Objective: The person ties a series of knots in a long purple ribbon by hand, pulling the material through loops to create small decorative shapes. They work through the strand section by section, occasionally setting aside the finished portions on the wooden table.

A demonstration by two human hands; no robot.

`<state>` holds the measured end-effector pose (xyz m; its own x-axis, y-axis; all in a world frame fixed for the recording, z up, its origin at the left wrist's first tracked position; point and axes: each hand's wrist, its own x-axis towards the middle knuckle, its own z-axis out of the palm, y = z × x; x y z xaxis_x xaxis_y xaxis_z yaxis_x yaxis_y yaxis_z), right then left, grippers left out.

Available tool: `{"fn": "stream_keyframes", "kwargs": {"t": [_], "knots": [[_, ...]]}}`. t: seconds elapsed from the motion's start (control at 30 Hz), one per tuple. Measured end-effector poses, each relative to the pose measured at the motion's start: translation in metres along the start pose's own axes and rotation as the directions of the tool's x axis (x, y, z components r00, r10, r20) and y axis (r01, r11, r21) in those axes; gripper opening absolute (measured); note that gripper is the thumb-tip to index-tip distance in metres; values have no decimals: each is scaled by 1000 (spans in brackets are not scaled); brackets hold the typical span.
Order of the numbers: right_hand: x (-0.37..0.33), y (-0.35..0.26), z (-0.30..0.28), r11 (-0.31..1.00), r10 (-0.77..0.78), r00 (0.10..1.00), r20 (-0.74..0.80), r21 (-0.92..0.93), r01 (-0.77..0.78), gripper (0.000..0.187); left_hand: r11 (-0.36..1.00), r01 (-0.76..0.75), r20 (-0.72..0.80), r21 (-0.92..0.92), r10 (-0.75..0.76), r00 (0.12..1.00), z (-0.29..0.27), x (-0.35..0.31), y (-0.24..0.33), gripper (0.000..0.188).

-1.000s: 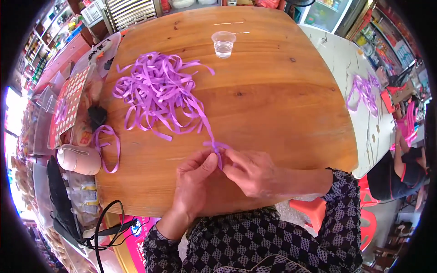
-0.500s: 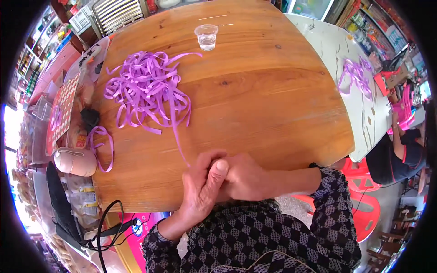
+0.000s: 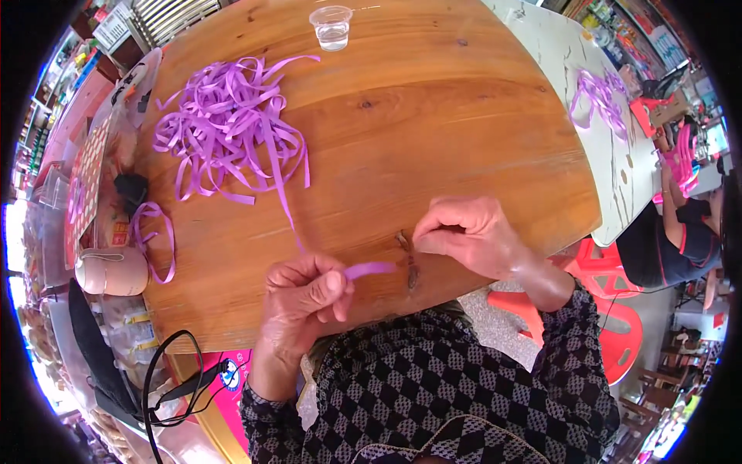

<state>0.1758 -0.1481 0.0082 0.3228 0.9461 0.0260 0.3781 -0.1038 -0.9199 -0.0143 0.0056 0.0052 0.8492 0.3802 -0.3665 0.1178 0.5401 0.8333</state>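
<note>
My left hand point(image 3: 305, 292) is closed, pinching a purple ribbon point(image 3: 369, 269) between thumb and fingers. A short flat end of it sticks out to the right, and a strand runs from the hand back to a loose heap of purple ribbon point(image 3: 224, 127) at the far left of the table. To the right, my right hand point(image 3: 471, 236) is held apart above the tabletop, thumb and fingertips pressed together. Whatever may be between those fingertips is too small to make out. Between the hands, a narrow dark crack-like mark point(image 3: 408, 259) shows on the wooden table point(image 3: 433, 147).
A clear plastic cup point(image 3: 332, 29) with liquid stands at the far edge. Along the left edge are a pale pink cylinder point(image 3: 112, 272), a ribbon loop point(image 3: 156, 243) and black cables. More ribbon lies on a white marbled table point(image 3: 630, 178); another person sits beside it, near red stools point(image 3: 618, 340).
My hands were clasped together; now they are apart, the right one farther right and the ribbon end showing from the left. The whole view has shifted slightly, moving the table's things up and left.
</note>
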Motion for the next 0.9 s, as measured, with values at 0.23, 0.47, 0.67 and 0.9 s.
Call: {"fn": "stream_keyframes", "kwargs": {"t": [0.23,0.47,0.67,0.9], "knots": [[16,-8,41,963,-259,952,-162,35,268,24,999,-6,-72,-44,3,997,11,0,-2,18],[9,-2,39,966,-220,972,-83,123,229,15,893,-205,39,400,207,978,-6,-9,0,14],[7,7,34,926,-351,923,-156,-204,318,15,934,-240,142,264,208,968,-16,-12,4,17],[1,2,66,614,-613,787,-69,-669,419,28,986,-164,122,-44,168,978,-9,3,-3,27]]}}
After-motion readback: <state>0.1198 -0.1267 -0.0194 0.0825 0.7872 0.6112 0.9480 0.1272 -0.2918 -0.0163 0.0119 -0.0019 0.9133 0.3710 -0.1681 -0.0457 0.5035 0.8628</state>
